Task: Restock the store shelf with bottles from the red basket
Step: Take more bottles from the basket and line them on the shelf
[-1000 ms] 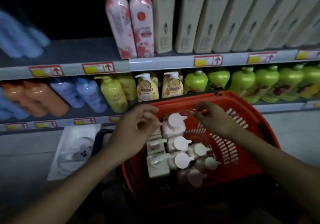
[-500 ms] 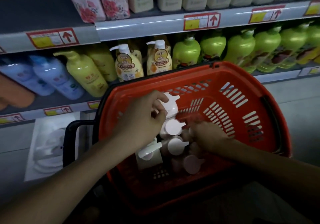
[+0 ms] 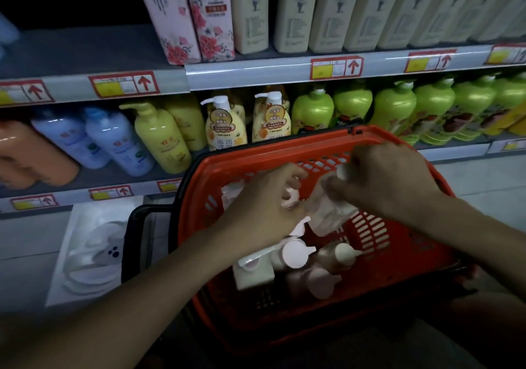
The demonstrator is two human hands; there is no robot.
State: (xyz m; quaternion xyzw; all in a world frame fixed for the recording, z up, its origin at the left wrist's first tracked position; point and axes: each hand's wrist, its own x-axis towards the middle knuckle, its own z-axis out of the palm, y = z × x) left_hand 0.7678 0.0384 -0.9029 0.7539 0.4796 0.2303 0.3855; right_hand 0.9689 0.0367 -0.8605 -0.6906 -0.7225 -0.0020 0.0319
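Observation:
The red basket (image 3: 398,243) sits in front of the shelves, low and centre. Several pale pink pump bottles (image 3: 296,254) and a cream one (image 3: 253,271) stand in it. My right hand (image 3: 390,180) is closed around the neck of a pale bottle (image 3: 330,209), which hangs tilted above the others. My left hand (image 3: 264,203) is closed on another pink-and-white bottle (image 3: 232,193) at the basket's left side, with a pump head showing by the fingers. Most of that bottle is hidden by the hand.
The middle shelf (image 3: 136,175) carries orange, blue, yellow, honey-label and green bottles. Tall cartons stand on the upper shelf (image 3: 85,44), whose left part is bare. A black basket handle (image 3: 136,226) juts left. A white packet (image 3: 94,252) lies below the shelf.
My right hand has risen out of the basket with a pale bottle. My left hand has moved right and up with its bottle. The view has tilted up.

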